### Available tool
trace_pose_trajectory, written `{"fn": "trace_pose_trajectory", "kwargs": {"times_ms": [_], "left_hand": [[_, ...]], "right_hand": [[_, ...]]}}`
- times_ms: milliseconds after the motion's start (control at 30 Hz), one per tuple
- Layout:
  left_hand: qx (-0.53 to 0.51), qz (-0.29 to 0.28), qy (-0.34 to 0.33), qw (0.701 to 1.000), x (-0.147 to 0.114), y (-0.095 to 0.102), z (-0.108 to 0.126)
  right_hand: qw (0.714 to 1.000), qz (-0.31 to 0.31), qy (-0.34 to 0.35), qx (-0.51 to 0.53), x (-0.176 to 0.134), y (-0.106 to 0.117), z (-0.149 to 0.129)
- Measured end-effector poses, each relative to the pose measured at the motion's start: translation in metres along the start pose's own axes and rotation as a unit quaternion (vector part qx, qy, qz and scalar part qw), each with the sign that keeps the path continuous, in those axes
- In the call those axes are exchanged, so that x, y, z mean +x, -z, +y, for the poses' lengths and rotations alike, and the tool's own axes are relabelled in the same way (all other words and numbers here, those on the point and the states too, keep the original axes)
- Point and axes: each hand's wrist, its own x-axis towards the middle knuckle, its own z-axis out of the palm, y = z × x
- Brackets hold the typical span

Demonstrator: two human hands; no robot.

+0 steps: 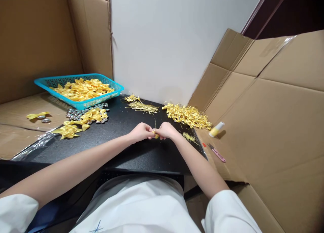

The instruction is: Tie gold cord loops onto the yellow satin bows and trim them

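You get an evenly bright picture, with a soft shadow beside the white-and-yellow spool [216,129], glare on the clear tape [30,148], a near-black upper-right corner, and wide-angle distortion stretching your sleeves [229,211] toward the edges.

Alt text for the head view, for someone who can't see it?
Someone's left hand and right hand pinch a small yellow piece over a black table. Beyond lie yellow strips and piled bows; a turquoise basket holds more bows.
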Motion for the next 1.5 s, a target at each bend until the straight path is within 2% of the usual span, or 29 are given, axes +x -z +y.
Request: {"fn": "trace_pose_trajectory", "kwargs": {"times_ms": [133,300,400,500,567,667,833,933,1000,1100,1300,1500], "left_hand": [[-0.007,-0.004,-0.009,1.000,-0.002,0.001,0.002],[-0.024,-0.009,-0.008,1.000,-0.002,0.002,0.003],[-0.029,-0.022,-0.005,0.999,-0.001,0.003,0.003],[-0.037,-0.025,0.004,0.999,0.000,0.004,0.004],[-0.051,-0.018,0.014,0.998,0.000,0.005,0.005],[-0.098,-0.017,0.037,0.994,0.002,0.008,0.005],[-0.186,-0.034,0.082,0.979,0.006,0.014,0.004],[-0.216,-0.034,0.097,0.971,0.007,0.015,0.004],[-0.222,-0.029,0.096,0.970,0.008,0.015,0.004],[-0.222,-0.017,0.091,0.971,0.008,0.015,0.004],[-0.227,0.000,0.091,0.970,0.009,0.016,0.004],[-0.233,0.018,0.082,0.969,0.012,0.017,0.000]], "right_hand": [[0.991,-0.029,0.024,0.132,0.007,-0.005,0.010],[0.966,-0.082,-0.001,0.246,0.010,-0.007,0.017],[0.946,-0.117,-0.020,0.301,0.011,-0.007,0.020],[0.917,-0.129,-0.007,0.378,0.010,-0.009,0.023],[0.886,-0.105,0.024,0.450,0.007,-0.014,0.025],[0.848,-0.023,0.085,0.523,-0.002,-0.022,0.025],[0.838,0.109,0.232,0.481,-0.030,-0.024,0.023],[0.814,0.146,0.307,0.471,-0.046,-0.022,0.025],[0.804,0.153,0.324,0.474,-0.053,-0.021,0.028],[0.804,0.165,0.322,0.471,-0.058,-0.023,0.032],[0.797,0.248,0.360,0.417,-0.064,-0.028,0.035],[0.786,0.280,0.350,0.426,-0.084,-0.029,0.038]]}}
